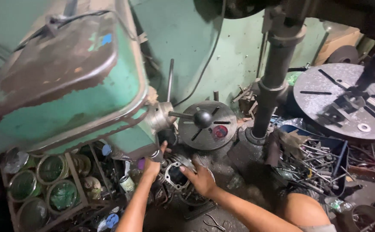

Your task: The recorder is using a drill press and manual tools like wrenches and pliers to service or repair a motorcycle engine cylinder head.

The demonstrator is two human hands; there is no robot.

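The green drill press [67, 86] looms over you, its round slotted table [207, 124] just behind the metal cylinder casting [176, 175] lying low beneath the head. Your right hand [202, 179] lies on the casting's rim with fingers pressed together, steadying it, while your left hand [153, 165] pinches a small metal piece [156, 155] just beside it.

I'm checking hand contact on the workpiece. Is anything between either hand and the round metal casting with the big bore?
Nothing visible. The right hand rests directly on the metal casting at its right rim, and the left hand grips its left side, fingers up by the drill spindle.
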